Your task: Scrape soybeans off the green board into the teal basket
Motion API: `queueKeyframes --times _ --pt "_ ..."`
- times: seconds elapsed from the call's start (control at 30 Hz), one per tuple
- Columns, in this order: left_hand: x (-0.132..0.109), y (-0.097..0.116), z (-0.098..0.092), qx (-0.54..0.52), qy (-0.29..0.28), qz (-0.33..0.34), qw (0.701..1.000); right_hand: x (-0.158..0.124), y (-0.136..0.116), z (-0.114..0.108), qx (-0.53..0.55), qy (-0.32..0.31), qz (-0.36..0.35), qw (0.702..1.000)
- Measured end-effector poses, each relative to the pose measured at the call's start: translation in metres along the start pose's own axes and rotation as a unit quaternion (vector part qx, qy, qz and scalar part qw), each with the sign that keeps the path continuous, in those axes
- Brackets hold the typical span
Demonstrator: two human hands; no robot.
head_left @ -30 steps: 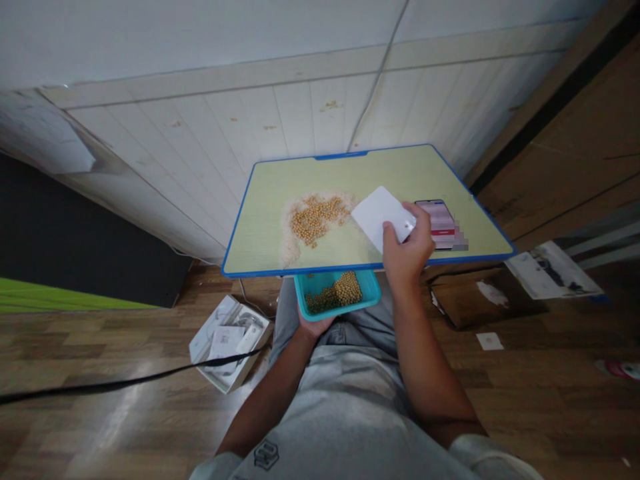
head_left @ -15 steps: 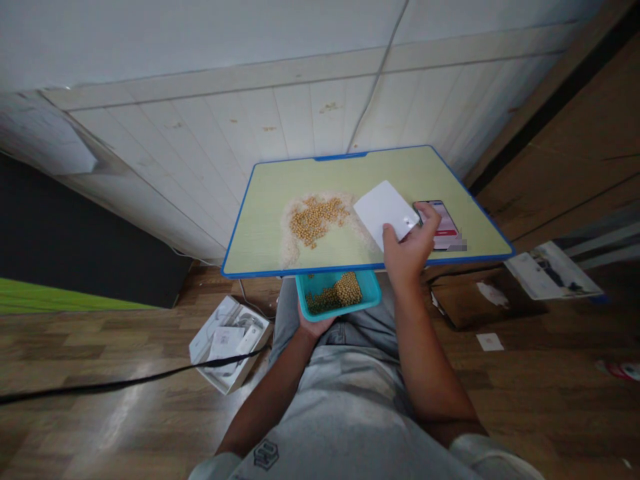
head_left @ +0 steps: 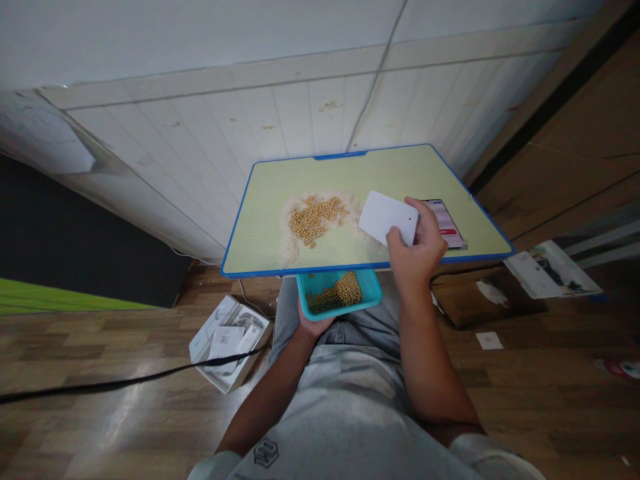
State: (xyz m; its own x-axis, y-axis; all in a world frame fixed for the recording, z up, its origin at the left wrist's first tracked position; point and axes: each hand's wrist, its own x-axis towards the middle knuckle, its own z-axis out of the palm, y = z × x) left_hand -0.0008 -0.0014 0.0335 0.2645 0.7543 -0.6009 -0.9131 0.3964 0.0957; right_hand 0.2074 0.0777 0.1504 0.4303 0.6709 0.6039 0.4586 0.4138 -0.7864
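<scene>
My right hand [head_left: 417, 243] grips a flat white card [head_left: 387, 217] with rounded corners and a small hole near one corner, holding it above the right side of the table. Left of the card, yellow soybeans [head_left: 315, 220] lie spread on the table, ringed by white rice-like grains [head_left: 290, 247]. Below the front edge, my left hand [head_left: 316, 325] holds a turquoise plastic basket [head_left: 371, 285] from underneath, its fingers mostly hidden. Inside the basket are more soybeans [head_left: 349, 288] and darker green beans [head_left: 320, 301].
The pale green folding table [head_left: 400, 170] has a blue rim and stands against a white panelled wall. A phone [head_left: 447, 227] lies behind my right hand. On the floor are an open white box [head_left: 233, 343] at left and a brown cardboard box [head_left: 470, 303] at right.
The white card has turned in my right hand, and the hand has shifted slightly right. My left hand and the basket stay almost where they were.
</scene>
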Motion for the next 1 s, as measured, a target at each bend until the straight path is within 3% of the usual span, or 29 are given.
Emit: queueKeyframes --times 0.27,0.57,1.0 --pt "-0.0036 -0.0012 0.0056 0.006 -0.028 -0.007 1.000 0.0007 -0.0014 -0.0008 -0.029 -0.017 -0.003 0.999" --pt "0.0022 -0.0013 -0.0036 0.013 -0.013 0.005 1.000 0.0010 -0.0025 -0.0016 0.004 -0.008 -0.022 1.000" --pt "-0.0054 -0.0028 0.0060 0.024 -0.018 0.007 1.000 -0.0007 -0.0049 -0.0031 0.019 -0.030 -0.017 0.999"
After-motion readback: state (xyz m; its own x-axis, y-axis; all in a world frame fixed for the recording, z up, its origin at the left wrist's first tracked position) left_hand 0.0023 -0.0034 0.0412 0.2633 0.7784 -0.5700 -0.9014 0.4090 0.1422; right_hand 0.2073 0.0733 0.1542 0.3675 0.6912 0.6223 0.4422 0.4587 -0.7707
